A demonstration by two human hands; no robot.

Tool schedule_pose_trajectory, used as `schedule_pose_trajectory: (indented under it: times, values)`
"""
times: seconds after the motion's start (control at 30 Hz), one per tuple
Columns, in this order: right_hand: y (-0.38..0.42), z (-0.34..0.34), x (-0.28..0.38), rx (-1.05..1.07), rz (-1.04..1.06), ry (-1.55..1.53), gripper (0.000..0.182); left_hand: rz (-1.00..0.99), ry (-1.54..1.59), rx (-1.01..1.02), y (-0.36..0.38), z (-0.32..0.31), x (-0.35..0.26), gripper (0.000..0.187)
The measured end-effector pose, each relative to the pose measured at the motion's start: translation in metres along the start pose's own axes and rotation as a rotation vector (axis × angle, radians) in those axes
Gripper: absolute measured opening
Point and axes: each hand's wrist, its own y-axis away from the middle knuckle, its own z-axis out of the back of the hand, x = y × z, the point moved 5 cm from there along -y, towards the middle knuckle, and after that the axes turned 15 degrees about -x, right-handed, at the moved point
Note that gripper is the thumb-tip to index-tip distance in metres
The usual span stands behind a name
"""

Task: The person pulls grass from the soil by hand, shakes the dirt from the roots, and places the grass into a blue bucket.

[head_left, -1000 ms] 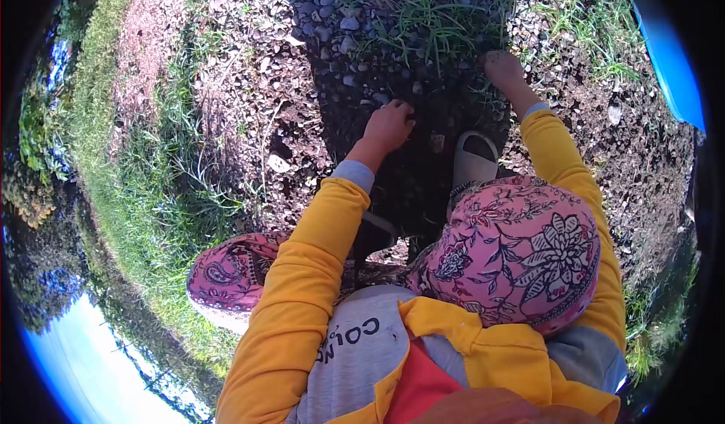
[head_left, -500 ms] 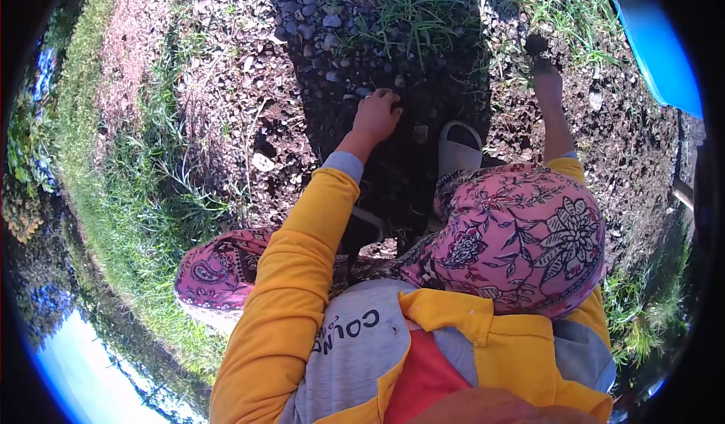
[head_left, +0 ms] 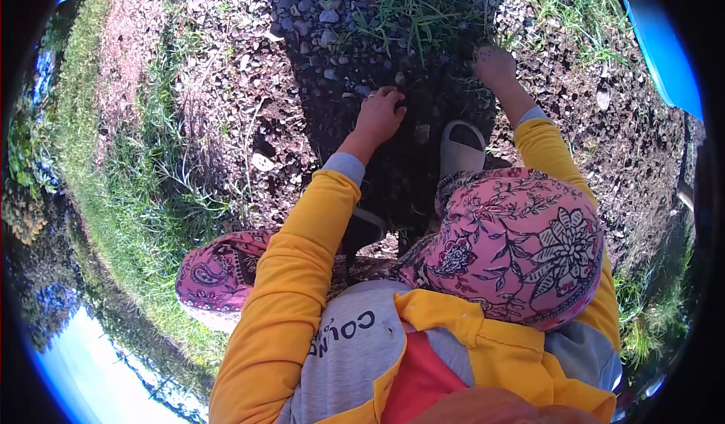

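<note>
My left hand (head_left: 380,114) rests low over the dark, shaded soil (head_left: 411,148), its fingers curled in; whether something is in them is hidden. On the right, at the edge of the shadow, my right hand (head_left: 495,66) is closed beside green grass (head_left: 419,12). What it grips is too small and dark to make out. Small grey stones (head_left: 328,16) lie in the shaded ground beyond my left hand.
A light sandal (head_left: 462,148) is on my foot between the hands. Green plants (head_left: 162,152) grow along the left. Something blue (head_left: 661,54) stands at the upper right. Sunlit ground with leaf litter (head_left: 604,144) lies to the right.
My right hand has moved left and slightly forward, from the sunlit soil to the shadow's edge; the dark clump at its fingers no longer shows. My left hand has barely moved.
</note>
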Motion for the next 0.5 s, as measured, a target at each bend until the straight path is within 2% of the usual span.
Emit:
schedule_pose_trajectory:
  times: [0.13,0.23,0.33,0.43,0.5]
  values:
    - [0.005,-0.011,-0.007,-0.023,0.078,0.032,0.037,0.006,0.004,0.013,0.003,-0.002,0.001,0.027]
    - [-0.002,-0.035,-0.016,0.066,0.018,-0.002,0.027,0.0,-0.003,0.01,0.006,-0.003,0.003,0.026]
    - [-0.011,-0.048,-0.03,0.061,0.174,-0.04,0.02,-0.011,-0.006,0.007,0.005,-0.002,0.0,0.026]
    - [-0.007,-0.046,-0.041,0.118,0.293,0.039,0.025,-0.029,-0.006,-0.008,0.003,-0.001,-0.002,0.027]
    - [-0.006,-0.051,-0.04,0.105,0.283,0.026,0.024,-0.03,0.0,-0.013,0.003,-0.001,-0.002,0.027]
